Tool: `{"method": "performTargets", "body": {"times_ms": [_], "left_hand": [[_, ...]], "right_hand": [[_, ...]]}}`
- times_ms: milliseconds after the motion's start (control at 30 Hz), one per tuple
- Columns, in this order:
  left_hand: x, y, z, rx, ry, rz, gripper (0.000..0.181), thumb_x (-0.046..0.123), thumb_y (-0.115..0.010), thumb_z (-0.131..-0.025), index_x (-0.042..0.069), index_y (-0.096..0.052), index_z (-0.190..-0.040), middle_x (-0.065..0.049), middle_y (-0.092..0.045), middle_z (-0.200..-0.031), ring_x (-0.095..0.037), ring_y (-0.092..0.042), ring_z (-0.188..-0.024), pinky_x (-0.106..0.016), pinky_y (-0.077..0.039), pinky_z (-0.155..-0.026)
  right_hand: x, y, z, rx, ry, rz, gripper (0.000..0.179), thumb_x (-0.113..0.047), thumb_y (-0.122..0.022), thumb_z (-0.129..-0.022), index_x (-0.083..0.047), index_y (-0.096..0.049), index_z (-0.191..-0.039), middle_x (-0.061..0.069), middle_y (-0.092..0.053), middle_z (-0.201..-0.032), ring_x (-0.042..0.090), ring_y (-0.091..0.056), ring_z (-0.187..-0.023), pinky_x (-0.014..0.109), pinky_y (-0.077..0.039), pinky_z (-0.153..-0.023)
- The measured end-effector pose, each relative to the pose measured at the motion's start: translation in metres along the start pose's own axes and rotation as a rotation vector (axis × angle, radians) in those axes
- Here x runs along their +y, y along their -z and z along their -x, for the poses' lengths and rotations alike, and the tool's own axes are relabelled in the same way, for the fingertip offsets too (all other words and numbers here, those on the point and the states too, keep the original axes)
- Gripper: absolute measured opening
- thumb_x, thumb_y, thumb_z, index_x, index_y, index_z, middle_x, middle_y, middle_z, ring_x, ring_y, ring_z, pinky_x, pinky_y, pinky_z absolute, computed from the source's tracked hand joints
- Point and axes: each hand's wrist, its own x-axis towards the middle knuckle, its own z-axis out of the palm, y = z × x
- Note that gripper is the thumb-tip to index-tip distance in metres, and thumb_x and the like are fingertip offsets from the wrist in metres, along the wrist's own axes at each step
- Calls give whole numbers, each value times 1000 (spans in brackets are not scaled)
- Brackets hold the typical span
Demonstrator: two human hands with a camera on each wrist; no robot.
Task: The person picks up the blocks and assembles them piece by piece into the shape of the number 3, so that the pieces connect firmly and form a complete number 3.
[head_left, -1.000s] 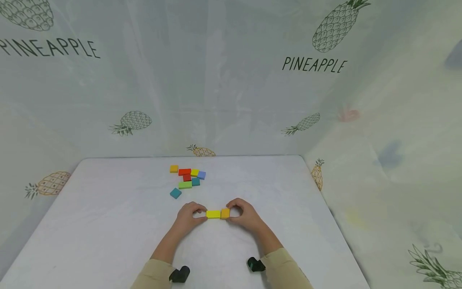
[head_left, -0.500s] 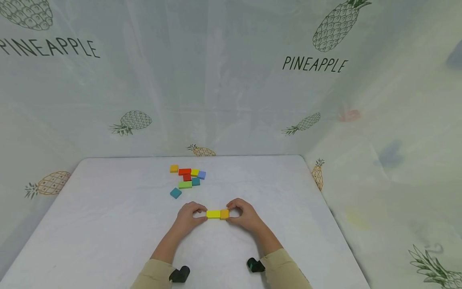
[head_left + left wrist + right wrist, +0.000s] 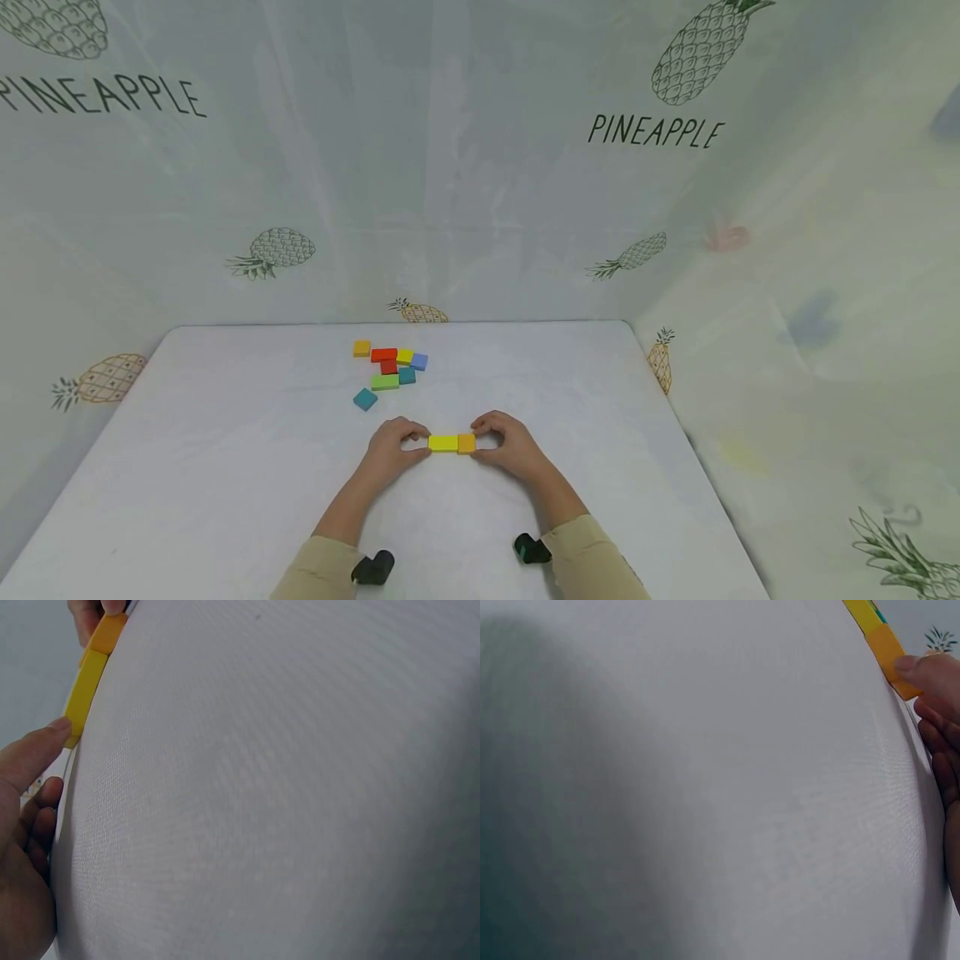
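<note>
A long yellow block (image 3: 443, 444) and a shorter orange block (image 3: 467, 443) lie end to end on the white table, touching. My left hand (image 3: 390, 448) pinches the yellow block at its left end between thumb and fingers. At the other end, my right hand (image 3: 512, 447) pinches the orange block the same way. In the left wrist view the left thumb presses on the near side of the yellow block (image 3: 86, 690). The right wrist view has the right thumb against the orange block (image 3: 889, 656); the far fingertips are hidden there.
Beyond the hands lies a loose group of blocks: a red block (image 3: 384, 355), a green block (image 3: 386, 382), a blue block (image 3: 419, 362), a tilted teal block (image 3: 365, 399), an orange cube (image 3: 362, 348) and others. A pineapple-printed curtain (image 3: 480, 167) stands behind the table (image 3: 225, 467).
The orange block has shifted slightly left against the yellow block, and the small gap between them has closed. Both hands stay almost where they were.
</note>
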Motion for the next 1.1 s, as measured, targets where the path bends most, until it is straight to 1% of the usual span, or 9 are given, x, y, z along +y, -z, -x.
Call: {"method": "performTargets", "body": {"times_ms": [367,600,1100], "left_hand": [[2,-1,0,1,20,10,24,18,-80,-82,20,-71,-104,8,-57,-89,-17,-50,-91,-38,-45,-87],[4,1,1,5,6,-8,24,17,-80,-82,19,-71,-104,8,-57,-89,-17,-50,-90,-38,-46,-87],[3,0,1,1,7,0,24,18,-80,-82,20,-70,-104,8,-57,-90,-17,-51,-92,-39,-46,-88]], "right_hand": [[3,0,0,6,-12,-6,24,-15,-82,-79,-14,-72,-101,-10,-63,-112,16,-57,-110,37,-45,-96],[1,1,1,10,-24,-16,26,-17,-82,-79,-14,-72,-104,-10,-63,-112,17,-57,-110,38,-45,-97],[1,1,0,9,-26,9,31,-15,-84,-77,-13,-72,-106,-9,-63,-111,16,-57,-109,36,-45,-97]]}}
